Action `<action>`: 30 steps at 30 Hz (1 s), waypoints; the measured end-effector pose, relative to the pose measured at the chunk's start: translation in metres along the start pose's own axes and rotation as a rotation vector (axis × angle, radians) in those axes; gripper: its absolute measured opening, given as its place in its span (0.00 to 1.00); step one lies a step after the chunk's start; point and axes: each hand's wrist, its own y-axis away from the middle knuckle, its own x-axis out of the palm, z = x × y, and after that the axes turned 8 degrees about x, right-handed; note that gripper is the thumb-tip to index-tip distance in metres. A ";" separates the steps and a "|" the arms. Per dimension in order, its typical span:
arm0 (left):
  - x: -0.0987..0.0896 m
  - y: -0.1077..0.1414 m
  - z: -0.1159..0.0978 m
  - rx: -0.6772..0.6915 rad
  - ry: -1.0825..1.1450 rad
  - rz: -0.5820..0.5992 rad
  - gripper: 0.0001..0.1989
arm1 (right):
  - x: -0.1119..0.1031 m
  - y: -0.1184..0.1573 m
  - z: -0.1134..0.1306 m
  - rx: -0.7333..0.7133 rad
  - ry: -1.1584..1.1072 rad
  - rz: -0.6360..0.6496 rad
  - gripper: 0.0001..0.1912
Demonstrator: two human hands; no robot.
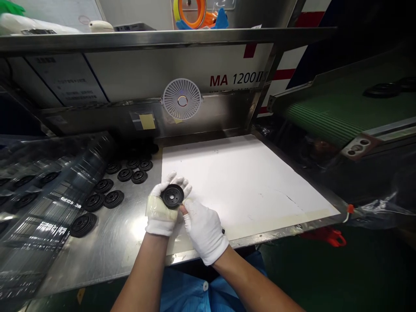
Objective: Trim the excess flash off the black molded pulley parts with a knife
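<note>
Near the front of the bench, my left hand [163, 203], in a white glove with a coated palm, holds a black round plastic part [172, 196]. The part is dish-shaped with a raised rim, ring steps and a small hole in its centre. Gloved in white, my right hand [205, 227] is closed beside the part's lower right rim, with a bare thumb tip showing. A small dark end sticks out by the heel of this hand; what the fingers grip is mostly hidden. More black round parts [113, 199] lie on the metal bench to the left.
A white sheet [234, 182] covers the right of the metal bench [130, 242]. Clear plastic trays [48, 208] holding black parts stand at left. A small fan [182, 99] hangs under a shelf [156, 40]. At right runs a green conveyor [321, 117] with black parts [381, 90].
</note>
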 end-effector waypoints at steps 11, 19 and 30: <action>0.003 -0.004 0.008 0.072 0.087 -0.097 0.07 | 0.000 0.001 0.001 0.024 0.047 0.009 0.08; -0.001 0.004 -0.001 -0.014 -0.008 0.008 0.17 | 0.001 0.002 -0.001 0.015 0.035 0.008 0.08; 0.004 -0.003 0.012 0.071 0.104 -0.123 0.07 | 0.002 0.007 -0.001 0.019 0.014 -0.035 0.09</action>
